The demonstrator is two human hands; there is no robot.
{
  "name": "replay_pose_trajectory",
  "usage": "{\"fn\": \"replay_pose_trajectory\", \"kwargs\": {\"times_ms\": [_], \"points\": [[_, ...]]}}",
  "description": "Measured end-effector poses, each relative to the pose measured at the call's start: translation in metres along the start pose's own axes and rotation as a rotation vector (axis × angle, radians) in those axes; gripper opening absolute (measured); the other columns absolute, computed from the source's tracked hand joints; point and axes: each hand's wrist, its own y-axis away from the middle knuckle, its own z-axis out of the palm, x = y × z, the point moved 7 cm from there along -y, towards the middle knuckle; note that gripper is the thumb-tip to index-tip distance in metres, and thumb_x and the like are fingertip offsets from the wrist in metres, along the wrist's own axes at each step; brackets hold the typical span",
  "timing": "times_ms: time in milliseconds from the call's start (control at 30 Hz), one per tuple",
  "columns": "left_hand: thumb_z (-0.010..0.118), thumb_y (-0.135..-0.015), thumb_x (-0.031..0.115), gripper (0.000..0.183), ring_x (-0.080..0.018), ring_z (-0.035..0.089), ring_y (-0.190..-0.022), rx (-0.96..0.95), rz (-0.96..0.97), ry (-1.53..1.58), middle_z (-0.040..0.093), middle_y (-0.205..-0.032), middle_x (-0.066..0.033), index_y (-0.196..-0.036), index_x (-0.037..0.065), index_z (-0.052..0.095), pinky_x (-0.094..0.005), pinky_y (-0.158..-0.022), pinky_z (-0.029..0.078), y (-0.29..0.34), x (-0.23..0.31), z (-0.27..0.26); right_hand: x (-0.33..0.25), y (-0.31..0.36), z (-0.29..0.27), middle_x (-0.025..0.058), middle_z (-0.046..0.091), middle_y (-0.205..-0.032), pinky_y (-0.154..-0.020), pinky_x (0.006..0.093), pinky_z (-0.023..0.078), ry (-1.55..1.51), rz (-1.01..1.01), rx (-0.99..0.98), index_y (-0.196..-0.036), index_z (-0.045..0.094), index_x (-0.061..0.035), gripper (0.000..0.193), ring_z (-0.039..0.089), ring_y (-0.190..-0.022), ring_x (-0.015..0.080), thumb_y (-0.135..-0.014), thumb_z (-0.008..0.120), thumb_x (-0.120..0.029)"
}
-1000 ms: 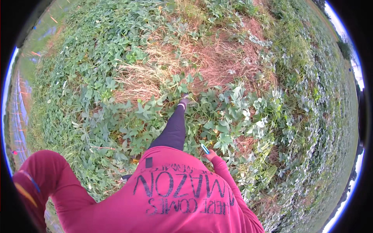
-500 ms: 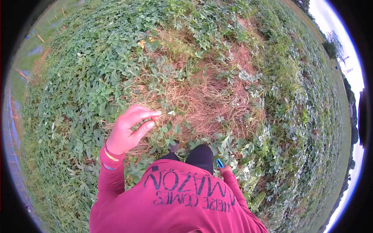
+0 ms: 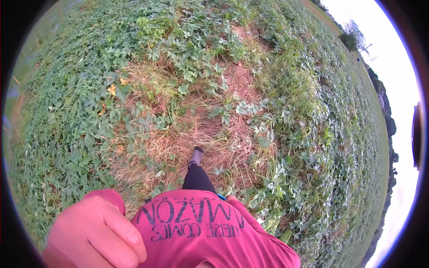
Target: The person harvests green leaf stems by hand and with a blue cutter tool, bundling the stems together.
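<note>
One tool (image 3: 221,197), likely light and stiff, best held mid-length, is gripped by the right hand (image 3: 231,198), fingers mostly hidden. Near left, the left hand (image 3: 96,236) curls; fingertip contact I cannot tell.

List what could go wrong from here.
1. The foot is on loose dry straw edged by leafy plants, so it might slip or snag.
2. The left hand looms large at lower left and could block the view of the ground there.
3. The blue item at the right hand is mostly hidden by the shirt; a loosening grip might go unseen.
</note>
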Motion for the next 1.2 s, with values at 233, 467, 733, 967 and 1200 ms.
{"fn": "replay_pose_trajectory", "kwargs": {"times_ms": [233,467,733,967,1200], "points": [[0.072,-0.088,0.037,0.041,-0.009,0.036,-0.046,0.095,0.152,-0.175,0.056,-0.064,0.003,-0.122,0.052,0.055,-0.0239,-0.049,0.036,-0.124,-0.091,-0.079,-0.026,-0.076,-0.182,0.0196,0.068,-0.113,-0.092,0.0417,0.052,-0.142,0.05,0.086,-0.112,0.069,-0.0077,0.053,0.066,-0.108,0.0333,-0.07,0.079,-0.039],[0.041,-0.088,-0.001,0.028,-0.0196,0.052,-0.05,0.075,-0.01,0.139,0.051,-0.06,-0.0087,-0.062,0.008,0.04,-0.0333,-0.053,0.055,-0.148,-0.144,-0.18,-0.116,-0.161,-0.375,0.0203,0.07,-0.105,-0.086,0.0432,0.054,-0.094,-0.053,0.216,-0.118,0.068,-0.0107,0.053,0.069,-0.097,0.0349,-0.072,0.077,-0.038],[0.071,-0.088,0.014,0.062,-0.0066,0.046,-0.046,0.129,-0.092,-0.181,0.062,-0.061,0.0007,-0.142,0.019,0.042,-0.02,-0.056,0.05,-0.147,-0.22,-0.333,-0.238,-0.228,-0.453,0.0194,0.069,-0.11,-0.092,0.0449,0.052,-0.017,-0.161,0.045,-0.114,0.068,-0.0113,0.046,0.066,-0.105,0.0362,-0.075,0.072,-0.036],[0.07,-0.089,0.024,0.057,-0.008,0.042,-0.044,0.276,0.073,-0.219,0.059,-0.06,0.0018,-0.14,0.028,0.046,-0.0212,-0.053,0.045,-0.146,-0.246,-0.492,-0.285,-0.28,-0.557,0.0202,0.07,-0.103,-0.087,0.0452,0.053,-0.004,-0.16,0.22,-0.114,0.067,-0.0093,0.048,0.067,-0.098,0.0368,-0.075,0.075,-0.036],[0.069,-0.09,0.033,0.051,-0.0094,0.038,-0.043,0.434,0.18,-0.361,0.056,-0.06,0.0029,-0.137,0.038,0.049,-0.0224,-0.05,0.039,-0.157,-0.28,-0.612,-0.308,-0.341,-0.698,0.0206,0.071,-0.096,-0.082,0.0446,0.051,-0.296,0.02,0.321,-0.097,0.071,-0.0003,0.047,0.069,-0.089,0.0349,-0.075,0.077,-0.041]]}}
